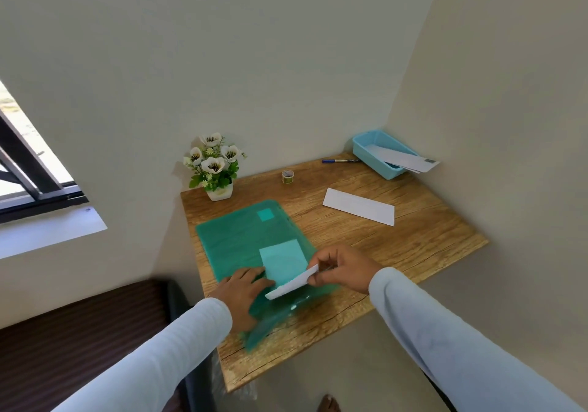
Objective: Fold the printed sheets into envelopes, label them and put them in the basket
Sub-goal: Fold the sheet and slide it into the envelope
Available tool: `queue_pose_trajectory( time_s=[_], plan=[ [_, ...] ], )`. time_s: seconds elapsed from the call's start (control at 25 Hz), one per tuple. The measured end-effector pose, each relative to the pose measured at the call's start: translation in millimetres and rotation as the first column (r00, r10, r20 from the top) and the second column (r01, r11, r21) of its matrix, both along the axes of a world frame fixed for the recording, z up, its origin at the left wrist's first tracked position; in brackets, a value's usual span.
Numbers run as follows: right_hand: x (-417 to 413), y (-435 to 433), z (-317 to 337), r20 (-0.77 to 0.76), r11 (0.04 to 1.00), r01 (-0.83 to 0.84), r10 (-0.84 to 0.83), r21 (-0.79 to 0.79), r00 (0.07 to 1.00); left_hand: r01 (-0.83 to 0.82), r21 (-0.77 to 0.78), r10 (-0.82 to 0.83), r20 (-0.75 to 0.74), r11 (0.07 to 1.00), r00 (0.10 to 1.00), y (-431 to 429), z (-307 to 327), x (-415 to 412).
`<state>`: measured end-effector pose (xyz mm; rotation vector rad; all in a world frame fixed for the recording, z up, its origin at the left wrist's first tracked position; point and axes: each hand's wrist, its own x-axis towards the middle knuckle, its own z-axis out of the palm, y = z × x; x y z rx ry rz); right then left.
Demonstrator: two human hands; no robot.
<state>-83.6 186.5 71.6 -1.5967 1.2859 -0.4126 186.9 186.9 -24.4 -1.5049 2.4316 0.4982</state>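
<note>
A translucent green folder (241,236) lies on the wooden table (429,236), with a pale sheet showing through it. My left hand (243,290) presses flat on the folder's near part. My right hand (340,268) pinches a white sheet (292,284) at the folder's near right edge, the sheet tilted up off the folder. A folded white envelope (359,205) rests further right on the table. At the far right corner stands a light blue basket (366,147) with envelopes (407,158) sticking out over its rim.
A blue pen (339,160) lies beside the basket, and a small roll of tape (287,176) sits near the wall. A white pot of artificial flowers (213,165) stands at the table's far left corner. Walls close in behind and on the right.
</note>
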Motion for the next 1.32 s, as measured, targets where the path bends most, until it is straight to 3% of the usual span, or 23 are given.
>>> queue_pose_trajectory(
  time_s=[0.16,0.36,0.48,0.68,0.92,1.24,1.32],
  plan=[
    [-10,-4,29,0.245,1.000,0.025,-0.028,0.013,0.969,0.008,0.018,-0.008,0.002,1.000,1.000,-1,6,-2],
    [-23,-10,62,0.475,0.965,0.260,-0.215,-0.031,0.853,-0.111,0.198,0.141,-0.142,0.974,0.980,-12,21,-4],
    [-29,-15,72,0.598,0.901,0.424,-0.289,-0.095,0.747,-0.181,0.223,0.220,-0.165,0.958,0.961,-15,28,-13],
    [-30,-14,68,0.493,0.814,0.510,-0.335,-0.277,0.803,-0.247,0.074,0.252,-0.051,0.966,0.966,-15,30,-31],
    [-33,-9,50,0.283,0.798,0.494,-0.413,-0.346,0.866,-0.334,-0.011,0.334,0.005,0.943,0.943,-20,25,-44],
    [-37,-14,60,0.428,0.822,0.488,-0.344,-0.292,0.836,-0.340,0.051,0.339,0.030,0.939,0.940,-30,25,-46],
    [-39,-16,62,0.437,0.835,0.466,-0.316,-0.293,0.842,-0.371,0.090,0.380,-0.121,0.924,0.917,-35,31,-50]
  ],
)
